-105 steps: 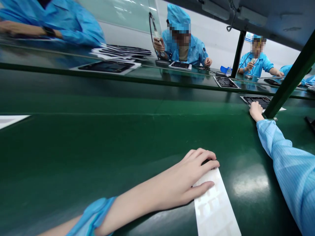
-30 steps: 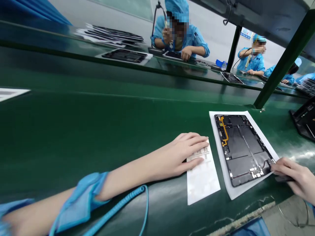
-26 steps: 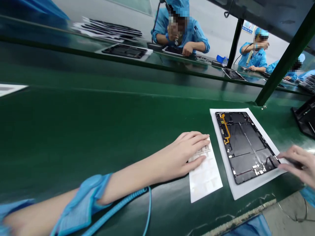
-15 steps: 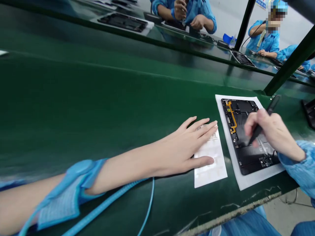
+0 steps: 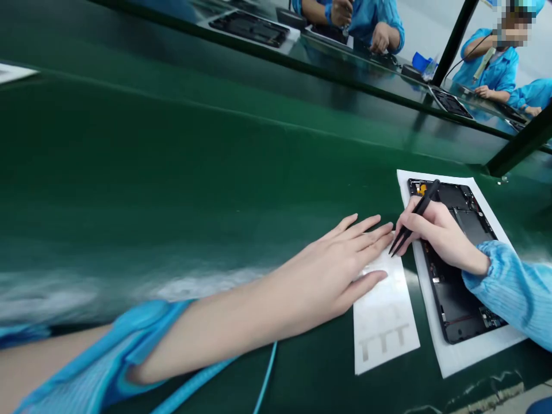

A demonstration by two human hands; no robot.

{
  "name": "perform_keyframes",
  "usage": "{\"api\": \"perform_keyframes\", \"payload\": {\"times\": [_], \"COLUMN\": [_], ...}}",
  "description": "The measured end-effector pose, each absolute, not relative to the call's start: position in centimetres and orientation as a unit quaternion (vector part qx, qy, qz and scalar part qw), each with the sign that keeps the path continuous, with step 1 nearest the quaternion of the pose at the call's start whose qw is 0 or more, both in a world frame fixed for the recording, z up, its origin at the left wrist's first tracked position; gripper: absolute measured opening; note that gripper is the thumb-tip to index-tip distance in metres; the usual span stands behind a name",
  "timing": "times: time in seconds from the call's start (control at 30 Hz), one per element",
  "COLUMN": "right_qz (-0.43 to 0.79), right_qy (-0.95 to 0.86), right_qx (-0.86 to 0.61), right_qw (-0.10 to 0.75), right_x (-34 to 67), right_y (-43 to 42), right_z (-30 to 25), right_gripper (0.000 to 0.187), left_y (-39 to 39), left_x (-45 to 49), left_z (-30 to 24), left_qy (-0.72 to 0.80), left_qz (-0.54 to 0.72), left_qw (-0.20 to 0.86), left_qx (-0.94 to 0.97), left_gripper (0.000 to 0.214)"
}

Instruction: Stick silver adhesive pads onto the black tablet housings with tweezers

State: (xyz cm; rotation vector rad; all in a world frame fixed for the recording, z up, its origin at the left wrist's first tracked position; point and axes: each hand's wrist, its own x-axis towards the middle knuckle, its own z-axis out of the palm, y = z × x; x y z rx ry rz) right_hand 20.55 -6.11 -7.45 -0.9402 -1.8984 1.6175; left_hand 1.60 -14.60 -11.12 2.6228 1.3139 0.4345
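Note:
My left hand [image 5: 349, 264] lies palm down with fingers spread on a narrow white adhesive sheet [image 5: 386, 313]. Pale T-shaped pieces show near the sheet's lower end; the fingers hide part of its top. Black tweezers [image 5: 417, 214] are gripped in my right hand [image 5: 440, 230], their slightly parted tips over the sheet beside my left fingertips. I cannot tell whether the tips hold a piece. Under my right hand and forearm is an opened black tablet housing [image 5: 461, 310], partly covered by them. It rests on a white mat [image 5: 448, 362].
A blue strap [image 5: 133, 339] circles my left forearm, with a blue cord [image 5: 266, 376] nearby on the green table [image 5: 194, 172]. Behind is a raised shelf with another tablet housing [image 5: 250, 27] and a dark post [image 5: 517, 146]. Co-workers in blue sit beyond it.
My right hand with the tweezers has moved left from over the tablet housing to the sheet. My left hand still lies on the sheet. The view has shifted slightly.

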Motion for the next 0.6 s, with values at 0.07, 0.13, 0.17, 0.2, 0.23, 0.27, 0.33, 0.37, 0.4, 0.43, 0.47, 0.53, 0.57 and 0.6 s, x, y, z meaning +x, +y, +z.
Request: {"api": "perform_keyframes", "payload": {"times": [0.07,0.13,0.17,0.2,0.23,0.27,0.33,0.37,0.4,0.43,0.47,0.53,0.57,0.6], "right_qz": [0.574,0.552,0.542,0.534,0.528,0.523,0.518,0.515,0.511,0.506,0.501,0.493,0.49,0.489], "right_qy": [-0.687,-0.692,-0.693,-0.695,-0.697,-0.699,-0.703,-0.707,-0.711,-0.714,-0.719,-0.725,-0.727,-0.728], "right_qx": [-0.361,-0.373,-0.378,-0.384,-0.388,-0.39,-0.389,-0.388,-0.387,-0.387,-0.387,-0.39,-0.391,-0.393], "right_qw": [0.261,0.28,0.286,0.29,0.292,0.293,0.292,0.292,0.291,0.289,0.287,0.282,0.279,0.277], "right_x": [20.53,20.51,20.49,20.47,20.45,20.43,20.36,20.32,20.27,20.23,20.19,20.13,20.11,20.11], "right_y": [-6.48,-6.85,-7.0,-7.09,-7.15,-7.18,-7.19,-7.18,-7.17,-7.17,-7.17,-7.17,-7.16,-7.16], "right_z": [-7.98,-8.28,-8.35,-8.38,-8.37,-8.34,-8.26,-8.21,-8.16,-8.12,-8.08,-8.02,-8.01,-8.0], "right_gripper": [0.028,0.024,0.022,0.021,0.021,0.02,0.018,0.017,0.016,0.016,0.015,0.014,0.013,0.013], "left_y": [-14.65,-14.74,-14.78,-14.82,-14.85,-14.86,-14.87,-14.87,-14.86,-14.85,-14.83,-14.75,-14.7,-14.65], "left_x": [1.51,1.44,1.42,1.4,1.38,1.36,1.3,1.27,1.24,1.22,1.21,1.22,1.24,1.27], "left_z": [-11.27,-11.39,-11.43,-11.45,-11.46,-11.44,-11.35,-11.28,-11.19,-11.08,-10.98,-10.8,-10.73,-10.68], "left_qy": [0.439,0.43,0.425,0.422,0.42,0.417,0.416,0.416,0.417,0.42,0.424,0.428,0.43,0.431], "left_qz": [0.152,0.156,0.159,0.163,0.167,0.17,0.171,0.17,0.168,0.166,0.163,0.158,0.155,0.153], "left_qw": [0.071,0.056,0.048,0.041,0.035,0.031,0.031,0.035,0.043,0.051,0.061,0.078,0.084,0.088], "left_qx": [0.883,0.888,0.89,0.891,0.892,0.892,0.893,0.893,0.892,0.891,0.889,0.886,0.886,0.885], "left_gripper": [0.053,0.051,0.051,0.05,0.05,0.05,0.05,0.051,0.051,0.052,0.053,0.054,0.054,0.055]}}
